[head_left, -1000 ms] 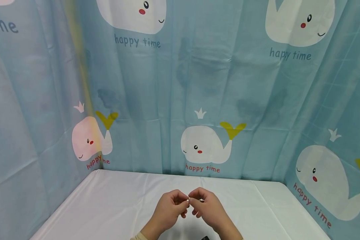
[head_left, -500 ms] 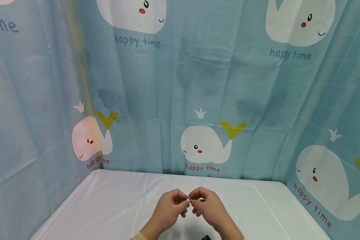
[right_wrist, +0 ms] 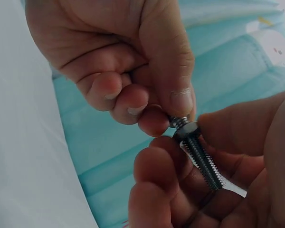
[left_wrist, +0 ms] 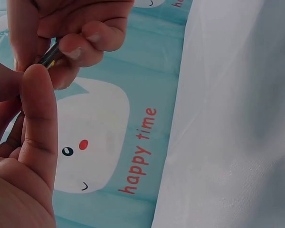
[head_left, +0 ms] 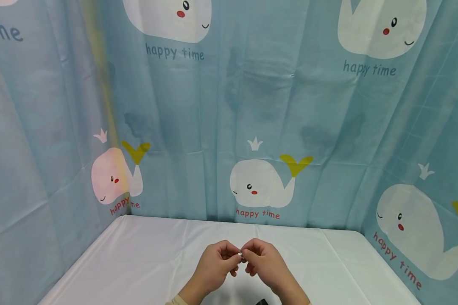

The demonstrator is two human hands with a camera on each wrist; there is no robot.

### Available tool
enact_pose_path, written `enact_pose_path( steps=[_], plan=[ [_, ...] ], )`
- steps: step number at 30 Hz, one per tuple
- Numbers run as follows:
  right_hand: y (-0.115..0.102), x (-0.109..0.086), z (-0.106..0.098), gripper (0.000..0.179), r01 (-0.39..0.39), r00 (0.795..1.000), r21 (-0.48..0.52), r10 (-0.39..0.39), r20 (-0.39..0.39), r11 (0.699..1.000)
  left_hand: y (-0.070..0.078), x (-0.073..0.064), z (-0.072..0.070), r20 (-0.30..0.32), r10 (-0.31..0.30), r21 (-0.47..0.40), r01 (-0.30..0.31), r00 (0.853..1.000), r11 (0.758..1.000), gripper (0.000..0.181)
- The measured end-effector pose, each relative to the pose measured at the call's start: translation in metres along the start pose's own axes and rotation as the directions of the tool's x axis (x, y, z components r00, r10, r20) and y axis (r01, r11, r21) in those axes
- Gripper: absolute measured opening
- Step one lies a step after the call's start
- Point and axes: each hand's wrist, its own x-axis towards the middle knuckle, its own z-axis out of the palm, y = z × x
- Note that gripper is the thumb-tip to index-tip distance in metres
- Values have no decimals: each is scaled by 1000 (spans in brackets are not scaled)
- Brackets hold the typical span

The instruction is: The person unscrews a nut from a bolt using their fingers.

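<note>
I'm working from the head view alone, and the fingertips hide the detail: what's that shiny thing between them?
Observer: The right wrist view shows a threaded metal rod.
Operator: Is anything on it?
Observer: Yes, a nut-like collar, with threads showing on either side.
Operator: Which way does the longer visible length run from there?
Observer: Away from the fingertips of the left hand, toward the palm of the right hand.
</note>
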Motion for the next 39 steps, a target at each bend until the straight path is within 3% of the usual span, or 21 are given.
enact_pose_path(
  steps=[3,12,20,24,32,39],
  plan=[
    [-2,0,0,11,7,1000,-14,-7,-10,1000,0,0,0,-1,5,3,-5,1000,1000,5],
    [-3,-2,1,24,-40,998,-59,37,-55,997,1,0,-1,-2,9,14,-9,1000,1000,8],
    [-3,-1,0,10,2,1000,-32,-3,-25,999,1,-1,-1,-1,12,7,-12,1000,1000,6],
    [-6,-1,-1,15,39,999,-20,-39,-7,999,3,-1,-1,-7,9,7,-9,1000,1000,8],
    [-6,-4,0,25,14,1000,-1,-14,-15,1000,5,-1,0,-6,7,2,-7,1000,1000,9],
    [-3,-2,-1,16,16,1000,-14,-16,-1,1000,5,-1,1,-5,12,-8,-12,1000,1000,8]
  ],
)
